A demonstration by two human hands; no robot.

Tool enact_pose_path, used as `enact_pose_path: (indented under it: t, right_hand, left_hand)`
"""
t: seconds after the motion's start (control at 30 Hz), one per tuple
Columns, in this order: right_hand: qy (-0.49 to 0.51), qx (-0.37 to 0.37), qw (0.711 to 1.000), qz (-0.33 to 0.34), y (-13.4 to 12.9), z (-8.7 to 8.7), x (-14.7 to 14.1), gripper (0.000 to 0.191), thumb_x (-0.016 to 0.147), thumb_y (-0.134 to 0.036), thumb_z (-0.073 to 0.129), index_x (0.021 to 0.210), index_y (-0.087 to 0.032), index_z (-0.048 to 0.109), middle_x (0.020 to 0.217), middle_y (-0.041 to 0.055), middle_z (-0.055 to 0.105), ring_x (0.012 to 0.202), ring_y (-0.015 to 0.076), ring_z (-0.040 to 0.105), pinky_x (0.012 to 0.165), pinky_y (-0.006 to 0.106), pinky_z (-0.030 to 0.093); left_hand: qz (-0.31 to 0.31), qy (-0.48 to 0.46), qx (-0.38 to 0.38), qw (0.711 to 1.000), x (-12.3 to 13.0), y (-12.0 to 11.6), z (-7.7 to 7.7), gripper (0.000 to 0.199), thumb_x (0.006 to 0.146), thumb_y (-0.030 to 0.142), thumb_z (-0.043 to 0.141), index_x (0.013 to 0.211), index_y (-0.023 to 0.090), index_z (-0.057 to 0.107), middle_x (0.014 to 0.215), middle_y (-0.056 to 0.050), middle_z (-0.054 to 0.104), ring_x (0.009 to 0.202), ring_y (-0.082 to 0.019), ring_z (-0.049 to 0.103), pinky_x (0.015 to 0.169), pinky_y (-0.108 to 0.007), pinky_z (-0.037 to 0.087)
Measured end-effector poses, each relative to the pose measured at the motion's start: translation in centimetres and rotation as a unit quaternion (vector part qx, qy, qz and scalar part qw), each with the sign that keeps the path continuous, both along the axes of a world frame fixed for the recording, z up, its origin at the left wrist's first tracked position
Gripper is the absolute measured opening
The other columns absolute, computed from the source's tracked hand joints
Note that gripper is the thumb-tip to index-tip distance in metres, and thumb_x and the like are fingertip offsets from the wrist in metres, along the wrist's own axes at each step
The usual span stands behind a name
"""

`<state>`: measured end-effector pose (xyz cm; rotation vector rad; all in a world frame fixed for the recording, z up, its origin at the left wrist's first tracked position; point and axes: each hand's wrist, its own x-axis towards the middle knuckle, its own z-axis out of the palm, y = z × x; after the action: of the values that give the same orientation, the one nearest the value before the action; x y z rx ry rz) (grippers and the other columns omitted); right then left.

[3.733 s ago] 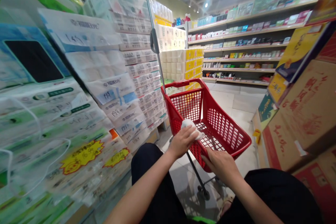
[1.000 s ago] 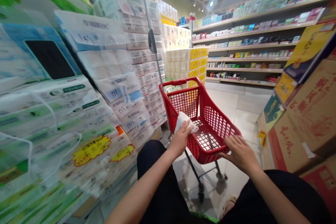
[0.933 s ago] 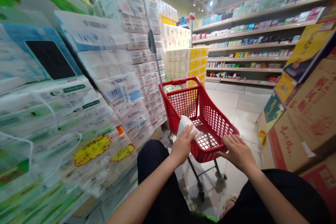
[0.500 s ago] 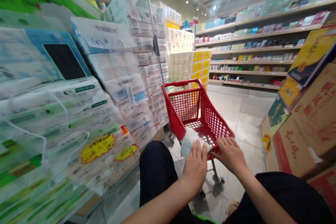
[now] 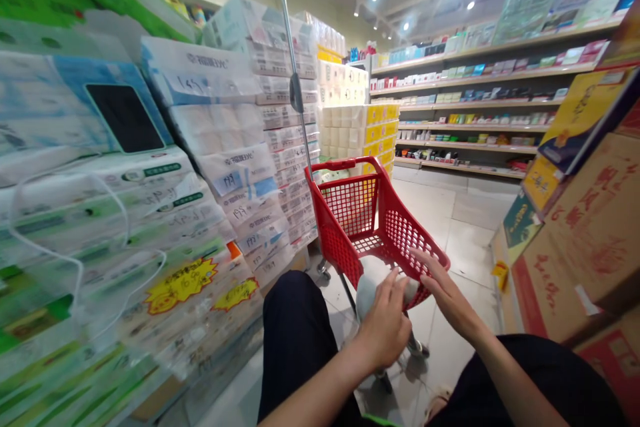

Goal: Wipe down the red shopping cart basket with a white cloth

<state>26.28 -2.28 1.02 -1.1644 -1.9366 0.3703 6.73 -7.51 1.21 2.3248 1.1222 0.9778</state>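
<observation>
A red shopping cart [image 5: 345, 210] with a perforated plastic basket stands between my knees. A pale cloth [image 5: 367, 283] is draped over the near edge of its basket. My left hand [image 5: 387, 313] holds the cloth against that rim, fingers laid over it, and the part beneath the palm is hidden. At the near right corner, my right hand [image 5: 445, 293] is open with fingers extended, holding nothing. It is close to the rim; whether its fingertips touch the basket I cannot tell.
Stacked tissue packs [image 5: 235, 173] rise on the left, with a phone [image 5: 125, 118] and a white cable [image 5: 123, 207] on them. A metal pole [image 5: 287, 27] stands by the cart. Cardboard boxes [image 5: 590, 233] line the right. Product shelves [image 5: 480, 103] stand behind a tiled floor [image 5: 467, 243].
My right hand has let go of the basket's near right corner and its fingers have straightened. My left hand has shifted slightly right with the cloth. The cart has turned slightly.
</observation>
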Motion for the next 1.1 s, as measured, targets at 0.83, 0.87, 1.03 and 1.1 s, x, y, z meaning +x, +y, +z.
enact_pose_path:
  t: [0.83, 0.87, 1.03, 1.1]
  right_hand:
    - [-0.240, 0.080, 0.961, -0.111, 2.5, -3.7, 7.8, 0.043, 0.100, -0.047, 0.031, 0.133, -0.032, 0.054, 0.139, -0.0010, 0.058, 0.138, 0.0204, 0.041, 0.116, 0.050, 0.031]
    - [-0.232, 0.076, 0.963, -0.111, 2.8, -3.7, 7.9, 0.042, 0.100, -0.047, 0.031, 0.130, -0.032, 0.056, 0.137, -0.0006, 0.059, 0.137, 0.0209, 0.042, 0.116, 0.051, 0.031]
    - [-0.193, 0.108, 0.971, -0.092, 1.4, -3.8, 4.6, 0.036, 0.100, -0.041, 0.037, 0.118, -0.026, 0.064, 0.124, 0.0035, 0.067, 0.128, 0.0236, 0.051, 0.114, 0.052, 0.033]
    - [-0.191, 0.114, 0.972, -0.075, 0.1, -3.7, 2.4, 0.033, 0.099, -0.038, 0.039, 0.118, -0.026, 0.064, 0.121, 0.0039, 0.067, 0.123, 0.0234, 0.054, 0.112, 0.051, 0.036]
  left_hand:
    - [0.124, 0.096, 0.058, 0.986, -4.7, 7.8, -0.7, 0.023, 0.096, 0.038, 0.049, 0.108, 0.021, 0.059, 0.161, -0.003, 0.025, 0.150, -0.021, 0.018, 0.124, -0.050, 0.012]
    - [0.122, 0.089, 0.055, 0.987, -4.6, 7.9, -0.8, 0.022, 0.095, 0.034, 0.050, 0.109, 0.021, 0.058, 0.161, -0.005, 0.025, 0.150, -0.022, 0.017, 0.123, -0.050, 0.015]
    - [0.123, 0.049, 0.052, 0.990, -4.6, 8.7, -1.6, 0.028, 0.090, 0.019, 0.047, 0.117, 0.016, 0.054, 0.162, -0.010, 0.020, 0.152, -0.024, 0.010, 0.122, -0.050, 0.021]
    - [0.115, 0.046, 0.053, 0.991, -5.0, 9.1, -1.8, 0.030, 0.090, 0.017, 0.046, 0.119, 0.015, 0.053, 0.162, -0.011, 0.019, 0.152, -0.024, 0.009, 0.122, -0.050, 0.020]
